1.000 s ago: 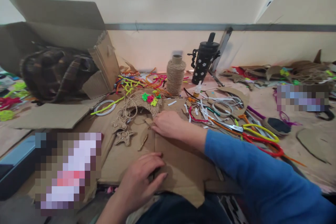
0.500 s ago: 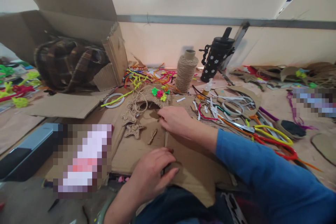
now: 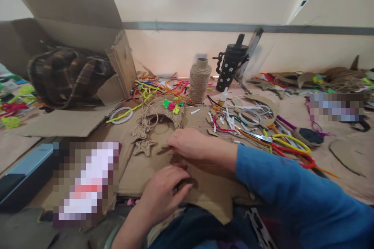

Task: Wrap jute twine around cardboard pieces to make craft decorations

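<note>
My right hand [image 3: 187, 144] reaches across the cardboard sheet [image 3: 213, 186], its fingers pinched together at a small cardboard scrap [image 3: 165, 149]. Most of the grip is hidden under the hand. Closer to my body, my left hand [image 3: 166, 186] rests over the sheet with loosely bent fingers and the thumb apart; I see nothing held in it. A twine-wrapped star [image 3: 144, 147] lies left of my right hand. Behind it stands a curved twine-covered piece [image 3: 159, 112] with green, pink and yellow pipe-cleaner flowers [image 3: 173, 106].
At the back are a twine spool [image 3: 200, 81] and a black flowered tumbler [image 3: 231, 66]. An opened cardboard box [image 3: 122, 62] holds a plaid bag [image 3: 67, 76]. Scissors with red and yellow handles [image 3: 292, 144] lie among scraps at right. A dark case [image 3: 27, 175] sits at left.
My right hand has moved toward me and onto the cardboard scrap, which lay separate before. My left hand stays nearly in place. The camera view has shifted slightly.
</note>
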`<state>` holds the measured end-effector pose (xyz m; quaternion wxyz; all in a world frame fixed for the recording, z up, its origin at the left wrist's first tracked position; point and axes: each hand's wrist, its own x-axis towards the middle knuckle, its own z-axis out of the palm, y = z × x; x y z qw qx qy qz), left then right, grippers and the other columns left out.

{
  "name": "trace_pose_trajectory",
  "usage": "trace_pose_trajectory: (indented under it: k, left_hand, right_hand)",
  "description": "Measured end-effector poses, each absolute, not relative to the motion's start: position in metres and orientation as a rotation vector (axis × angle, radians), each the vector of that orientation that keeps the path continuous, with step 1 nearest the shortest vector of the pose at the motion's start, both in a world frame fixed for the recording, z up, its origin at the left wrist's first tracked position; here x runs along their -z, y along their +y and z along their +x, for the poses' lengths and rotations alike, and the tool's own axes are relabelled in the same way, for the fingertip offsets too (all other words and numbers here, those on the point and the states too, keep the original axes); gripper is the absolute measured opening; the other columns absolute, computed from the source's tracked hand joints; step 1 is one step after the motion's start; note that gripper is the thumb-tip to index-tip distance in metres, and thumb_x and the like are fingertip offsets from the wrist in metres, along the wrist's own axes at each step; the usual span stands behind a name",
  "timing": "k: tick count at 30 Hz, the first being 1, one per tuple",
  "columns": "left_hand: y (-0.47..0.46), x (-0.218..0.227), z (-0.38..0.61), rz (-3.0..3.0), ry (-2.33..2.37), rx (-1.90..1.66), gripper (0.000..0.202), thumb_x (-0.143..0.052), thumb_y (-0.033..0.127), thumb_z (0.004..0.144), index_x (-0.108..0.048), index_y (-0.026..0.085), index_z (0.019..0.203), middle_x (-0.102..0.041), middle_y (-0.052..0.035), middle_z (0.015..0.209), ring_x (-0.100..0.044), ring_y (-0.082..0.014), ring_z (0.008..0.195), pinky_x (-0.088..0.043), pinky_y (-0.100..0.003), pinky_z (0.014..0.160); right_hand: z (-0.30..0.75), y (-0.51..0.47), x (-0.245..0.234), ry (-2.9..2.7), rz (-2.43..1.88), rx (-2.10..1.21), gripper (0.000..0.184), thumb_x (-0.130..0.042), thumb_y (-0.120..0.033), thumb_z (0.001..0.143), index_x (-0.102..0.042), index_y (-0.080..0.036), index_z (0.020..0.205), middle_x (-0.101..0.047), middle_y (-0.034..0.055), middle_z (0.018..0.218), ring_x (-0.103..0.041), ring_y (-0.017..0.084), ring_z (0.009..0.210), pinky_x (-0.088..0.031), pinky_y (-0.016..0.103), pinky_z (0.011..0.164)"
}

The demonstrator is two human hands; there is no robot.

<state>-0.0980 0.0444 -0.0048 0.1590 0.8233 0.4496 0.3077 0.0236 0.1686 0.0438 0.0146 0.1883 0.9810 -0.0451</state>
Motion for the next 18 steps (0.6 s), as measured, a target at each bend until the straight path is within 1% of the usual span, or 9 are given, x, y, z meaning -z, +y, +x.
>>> trace_pose_trajectory:
  k: [2, 5, 7, 10, 14, 16, 18]
  left_hand:
    - [0.044, 0.006, -0.099, 2.367, 1.289, -0.877, 0.010, -0.056, 0.018, 0.084, -0.064, 0.019, 0.089, -0.074, -0.0077, 0.092, -0.068, -0.0213, 0.093, -0.055, -0.032, 0.080]
    - [0.044, 0.009, -0.100, 2.410, 1.275, -0.904, 0.010, -0.056, 0.018, 0.084, -0.062, 0.019, 0.092, -0.074, -0.0082, 0.094, -0.068, -0.0213, 0.096, -0.056, -0.032, 0.081]
    - [0.044, 0.012, -0.101, 2.442, 1.256, -0.935, 0.011, -0.055, 0.018, 0.084, -0.062, 0.020, 0.093, -0.074, -0.0078, 0.095, -0.068, -0.0206, 0.098, -0.056, -0.031, 0.082]
    - [0.045, 0.016, -0.102, 2.496, 1.255, -0.959, 0.013, -0.057, 0.020, 0.084, -0.061, 0.021, 0.097, -0.073, -0.0071, 0.098, -0.068, -0.0199, 0.097, -0.056, -0.032, 0.083]
    - [0.048, 0.021, -0.104, 2.611, 1.262, -0.891, 0.021, -0.062, 0.030, 0.082, -0.061, 0.022, 0.102, -0.072, -0.0078, 0.106, -0.067, -0.0229, 0.100, -0.056, -0.038, 0.085]
    - [0.050, 0.023, -0.105, 2.673, 1.270, -0.868, 0.025, -0.063, 0.036, 0.082, -0.062, 0.022, 0.103, -0.072, -0.0081, 0.105, -0.066, -0.0248, 0.100, -0.056, -0.041, 0.083]
    - [0.051, 0.024, -0.106, 2.720, 1.280, -0.868, 0.026, -0.062, 0.038, 0.082, -0.063, 0.022, 0.102, -0.072, -0.0079, 0.104, -0.066, -0.0248, 0.099, -0.056, -0.041, 0.083]
  right_hand:
    - [0.052, 0.173, -0.058, 3.044, 0.761, 0.140, 0.017, -0.049, -0.015, 0.088, -0.064, -0.013, 0.094, -0.069, 0.0100, 0.091, -0.063, 0.018, 0.082, -0.044, 0.026, 0.067]
    - [0.114, 0.180, -0.073, 3.035, 1.086, 0.112, 0.025, -0.044, -0.014, 0.088, -0.061, -0.012, 0.106, -0.067, 0.0113, 0.100, -0.061, 0.021, 0.090, -0.045, 0.029, 0.076]
    - [0.160, 0.181, -0.076, 3.037, 1.433, 0.152, 0.026, -0.044, -0.017, 0.085, -0.062, -0.015, 0.104, -0.067, 0.0089, 0.098, -0.061, 0.021, 0.089, -0.044, 0.029, 0.077]
    - [0.220, 0.171, -0.070, 2.883, 1.728, 0.179, 0.026, -0.042, -0.021, 0.083, -0.065, -0.014, 0.093, -0.067, 0.0106, 0.091, -0.061, 0.024, 0.086, -0.046, 0.031, 0.074]
    - [0.268, 0.141, -0.053, 2.676, 1.859, 0.266, 0.025, -0.040, -0.020, 0.081, -0.064, -0.017, 0.088, -0.068, 0.0111, 0.088, -0.063, 0.023, 0.084, -0.048, 0.032, 0.073]
    - [0.284, 0.125, -0.044, 2.660, 1.869, 0.263, 0.027, -0.039, -0.020, 0.083, -0.064, -0.018, 0.093, -0.068, 0.0113, 0.091, -0.063, 0.023, 0.084, -0.050, 0.033, 0.073]
    - [0.297, 0.113, -0.035, 2.720, 1.881, 0.209, 0.031, -0.038, -0.021, 0.085, -0.064, -0.018, 0.102, -0.069, 0.0116, 0.097, -0.064, 0.023, 0.087, -0.051, 0.036, 0.075]
